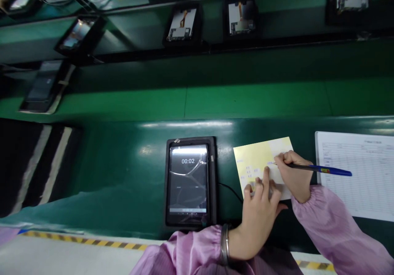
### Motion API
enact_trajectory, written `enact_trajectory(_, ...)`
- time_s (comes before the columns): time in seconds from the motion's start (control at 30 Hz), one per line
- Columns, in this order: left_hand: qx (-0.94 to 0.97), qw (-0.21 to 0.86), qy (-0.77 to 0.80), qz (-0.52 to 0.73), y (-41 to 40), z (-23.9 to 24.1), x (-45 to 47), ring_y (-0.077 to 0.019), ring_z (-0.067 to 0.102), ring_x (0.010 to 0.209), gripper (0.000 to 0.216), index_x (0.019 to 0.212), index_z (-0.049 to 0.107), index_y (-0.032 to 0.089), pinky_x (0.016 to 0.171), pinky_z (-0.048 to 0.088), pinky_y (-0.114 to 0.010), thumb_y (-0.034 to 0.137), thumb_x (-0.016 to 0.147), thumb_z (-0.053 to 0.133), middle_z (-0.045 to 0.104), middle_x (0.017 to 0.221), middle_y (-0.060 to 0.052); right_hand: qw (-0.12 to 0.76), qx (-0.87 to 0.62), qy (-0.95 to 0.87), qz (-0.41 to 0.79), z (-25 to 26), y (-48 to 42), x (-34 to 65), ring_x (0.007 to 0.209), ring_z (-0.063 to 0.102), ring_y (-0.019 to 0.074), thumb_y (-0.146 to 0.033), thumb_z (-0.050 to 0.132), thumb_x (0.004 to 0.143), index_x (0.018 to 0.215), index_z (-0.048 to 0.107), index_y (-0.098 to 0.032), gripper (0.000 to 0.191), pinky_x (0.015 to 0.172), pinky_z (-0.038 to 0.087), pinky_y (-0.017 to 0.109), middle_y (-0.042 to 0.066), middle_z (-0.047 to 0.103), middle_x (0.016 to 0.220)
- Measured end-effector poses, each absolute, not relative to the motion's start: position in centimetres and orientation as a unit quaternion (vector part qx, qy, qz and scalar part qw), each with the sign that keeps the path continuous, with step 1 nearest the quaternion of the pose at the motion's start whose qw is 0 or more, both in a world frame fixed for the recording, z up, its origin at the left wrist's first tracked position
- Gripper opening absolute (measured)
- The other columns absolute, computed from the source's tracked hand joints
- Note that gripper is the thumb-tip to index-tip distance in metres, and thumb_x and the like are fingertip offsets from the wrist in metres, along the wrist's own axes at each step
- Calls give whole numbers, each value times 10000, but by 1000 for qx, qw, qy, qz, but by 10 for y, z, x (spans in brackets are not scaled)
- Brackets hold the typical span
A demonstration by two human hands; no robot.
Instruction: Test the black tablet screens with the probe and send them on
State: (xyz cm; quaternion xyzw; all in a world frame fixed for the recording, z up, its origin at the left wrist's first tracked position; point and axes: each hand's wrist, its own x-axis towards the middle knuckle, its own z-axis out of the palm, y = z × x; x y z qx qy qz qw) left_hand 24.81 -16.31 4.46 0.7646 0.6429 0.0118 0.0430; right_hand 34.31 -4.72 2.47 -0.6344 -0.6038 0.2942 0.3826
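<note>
My right hand is closed around a blue pen, whose tip rests on a yellow sheet of small labels lying on the green bench. Pressing down on the sheet's lower part is my left hand, fingers stretched flat, with a metal bangle at the wrist. Both arms wear pink sleeves. Left of the sheet a tablet in a black frame lies flat, its screen reading 00:02, with a thin cable leaving its right side.
A white printed form lies to the right of the sheet. Farther back, a green conveyor runs across, and behind it several tablet parts in black trays sit in a row. A yellow-black striped edge marks the bench front.
</note>
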Motion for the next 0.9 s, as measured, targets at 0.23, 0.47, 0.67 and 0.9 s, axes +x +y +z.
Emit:
enact_trajectory(0.23, 762, 49, 645, 19, -164, 44, 249, -279, 539, 1182, 639, 1279, 600, 219, 876, 506, -429, 652, 814, 676, 387, 1597, -101, 382, -631, -606, 296, 26, -47, 344, 486, 314, 108, -252, 635, 810, 557, 296, -232, 423, 498, 306, 273, -78, 322, 511)
enact_trajectory(0.47, 762, 48, 645, 15, -164, 44, 248, -277, 539, 1190, 613, 1276, 600, 219, 892, 511, -429, 650, 842, 643, 379, 1601, -101, 422, -649, -546, 320, 32, -47, 341, 479, 469, 122, -386, 697, 862, 574, 419, -227, 430, 526, 398, 266, -58, 494, 521)
enact_trajectory(0.67, 769, 36, 638, 27, -164, 42, 248, -286, 557, 1169, 629, 1275, 599, 197, 942, 509, -463, 647, 838, 649, 397, 1588, -123, 412, -669, -540, 303, 35, -42, 362, 532, 559, 154, -589, 598, 937, 736, 616, -201, 436, 537, 442, 269, -20, 596, 593)
enact_trajectory(0.9, 771, 20, 633, 62, -169, 36, 244, -279, 573, 1154, 546, 1240, 619, 204, 932, 528, -473, 592, 859, 668, 426, 1570, -113, 352, -633, -661, 194, 31, -54, 380, 1103, 638, 283, -533, 367, 1040, 1207, 627, -206, 450, 990, 484, 442, 116, 682, 1189)
